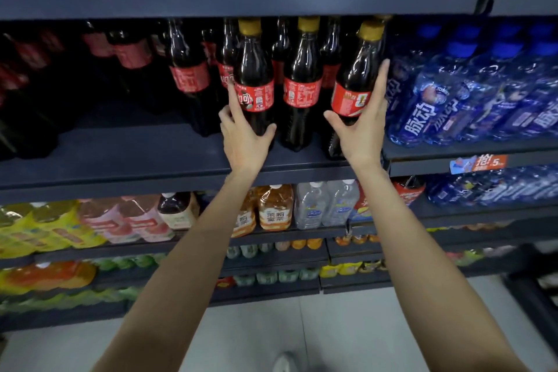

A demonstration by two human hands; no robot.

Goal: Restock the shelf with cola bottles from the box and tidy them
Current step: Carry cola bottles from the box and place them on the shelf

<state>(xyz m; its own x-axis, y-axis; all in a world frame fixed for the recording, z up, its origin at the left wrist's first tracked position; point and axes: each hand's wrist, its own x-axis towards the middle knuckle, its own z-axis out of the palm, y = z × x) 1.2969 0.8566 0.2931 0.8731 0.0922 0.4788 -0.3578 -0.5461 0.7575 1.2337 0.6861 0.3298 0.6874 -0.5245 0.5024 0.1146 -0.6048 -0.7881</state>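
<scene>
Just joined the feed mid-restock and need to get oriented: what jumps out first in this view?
Two bare arms reach up to the cola shelf: the left hand grips the left front cola bottle and the right hand grips the tilted right front cola bottle. A third gold-capped bottle stands between them. Right of these lies a block of blue bottles.

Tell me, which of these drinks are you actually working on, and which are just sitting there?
Working on: left cola bottle, held by left hand; tilted right cola bottle, held by right hand; middle cola bottle.
Just there: blue drink bottles, tea bottles, clear bottles.
</scene>
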